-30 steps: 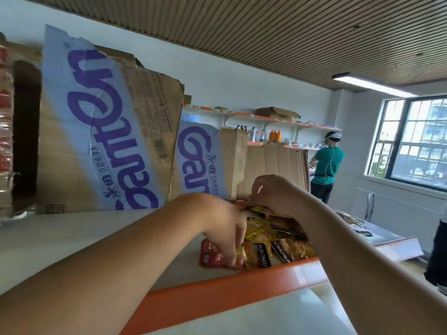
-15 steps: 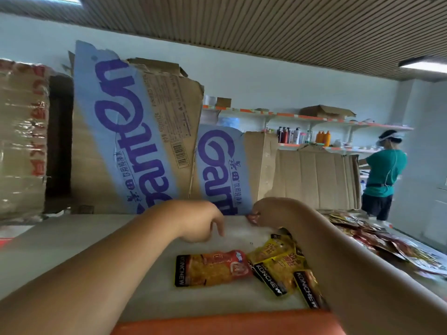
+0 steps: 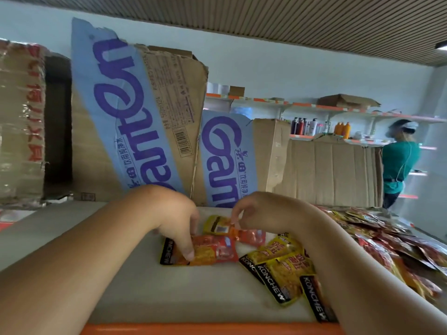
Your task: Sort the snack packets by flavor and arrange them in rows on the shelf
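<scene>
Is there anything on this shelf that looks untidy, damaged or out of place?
Yes. The yellow packets lie overlapped and slanted, not in a row; one yellow packet sits apart, behind the red packet under the left hand. A loose heap of packets sprawls at the right. The big carton behind has a torn top edge.

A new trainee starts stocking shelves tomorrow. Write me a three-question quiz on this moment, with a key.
1. True or false: the left hand presses its fingers on a red-and-orange foil snack packet lying on the pale shelf with the orange front edge.
2. The foil packets grouped beside the right forearm are mostly: A yellow, B green, C blue.
3. What stands at the back of the shelf, behind the packets?
Key: 1 true. 2 A. 3 brown cardboard boxes with a blue band and purple lettering.
</scene>
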The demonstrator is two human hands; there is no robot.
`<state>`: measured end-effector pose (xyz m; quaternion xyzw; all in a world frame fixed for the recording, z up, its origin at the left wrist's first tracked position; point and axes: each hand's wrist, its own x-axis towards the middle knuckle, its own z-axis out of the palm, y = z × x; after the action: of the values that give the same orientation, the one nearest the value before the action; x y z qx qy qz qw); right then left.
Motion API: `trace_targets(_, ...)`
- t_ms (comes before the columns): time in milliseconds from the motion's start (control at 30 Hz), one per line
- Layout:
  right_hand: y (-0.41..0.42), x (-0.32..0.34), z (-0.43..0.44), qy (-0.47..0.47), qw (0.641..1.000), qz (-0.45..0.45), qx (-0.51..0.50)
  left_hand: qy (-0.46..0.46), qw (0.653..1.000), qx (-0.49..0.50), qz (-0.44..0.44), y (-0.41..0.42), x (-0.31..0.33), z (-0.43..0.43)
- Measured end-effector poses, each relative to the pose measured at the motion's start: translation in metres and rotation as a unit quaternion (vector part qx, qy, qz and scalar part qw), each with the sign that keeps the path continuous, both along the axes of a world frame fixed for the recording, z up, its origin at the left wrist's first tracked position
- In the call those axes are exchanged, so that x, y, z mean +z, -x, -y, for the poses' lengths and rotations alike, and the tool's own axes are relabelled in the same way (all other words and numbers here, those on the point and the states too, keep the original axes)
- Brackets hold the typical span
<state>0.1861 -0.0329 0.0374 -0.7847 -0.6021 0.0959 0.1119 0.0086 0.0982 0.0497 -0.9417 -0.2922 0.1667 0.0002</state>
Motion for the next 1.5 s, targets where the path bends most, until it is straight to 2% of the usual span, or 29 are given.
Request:
trace_targets(167,0.002,-0.013,-0.007,0.036,0.998,0.047,-0.02,-0.039,0.995,0.084,-0.039,0.007,-0.001,-0.016)
trace_targets(267,0.008,-0.014,-0.009,0.056,0.995,0.079,-0.016,-0.04,0.998,0.044,-0.022,0.007,0.0,-0.016)
trace_targets(367,0.008,-0.012,-0.005,0.062,0.995,0.072,0.002,0.006,1.0,-0.006,0.029,0.001,-0.001,-0.008)
trace_targets(467,0.008,-0.011,-0.003,0.061,0.996,0.068,0.009,0.019,0.998,-0.035,0.043,-0.005,-0.007,-0.003)
trace_targets(633,0.01,-0.012,-0.005,0.036,0.995,0.091,-0.011,-0.023,0.999,-0.02,0.042,-0.006,-0.01,-0.009)
trace_targets(733,0.008,-0.011,-0.005,0.0,0.994,0.108,-0.018,-0.016,0.999,0.015,0.028,-0.002,-0.007,-0.021)
trace_targets(833,0.004,-0.013,-0.008,-0.036,0.986,0.161,-0.021,-0.007,0.999,0.038,0.021,0.002,-0.006,-0.03)
trace_targets(900,0.007,-0.011,-0.01,-0.005,0.981,0.194,-0.025,-0.008,0.999,0.042,0.018,0.003,-0.006,-0.032)
trace_targets(967,0.012,-0.009,-0.013,0.05,0.959,0.279,-0.019,-0.009,0.999,0.044,0.022,0.001,-0.007,-0.033)
trace_targets(1033,0.02,-0.01,-0.015,0.03,0.949,0.313,0.0,-0.01,0.998,0.051,0.034,0.0,-0.01,-0.033)
trace_targets(1133,0.025,-0.017,-0.016,-0.017,0.967,0.252,0.002,-0.006,0.997,0.061,0.049,-0.002,-0.013,-0.033)
trace_targets(1200,0.025,-0.02,-0.016,0.021,0.976,0.213,-0.04,-0.019,0.997,0.057,0.049,-0.004,-0.015,-0.032)
trace_targets(1267,0.025,-0.021,-0.014,0.053,0.978,0.199,-0.041,-0.027,0.997,0.053,0.05,-0.005,-0.015,-0.031)
trace_targets(1400,0.023,-0.017,-0.007,0.018,0.995,0.101,-0.003,-0.026,0.997,0.044,0.051,-0.006,-0.015,-0.032)
trace_targets(1500,0.022,-0.018,-0.009,-0.002,0.998,0.052,-0.025,-0.03,0.998,0.038,0.048,-0.006,-0.015,-0.033)
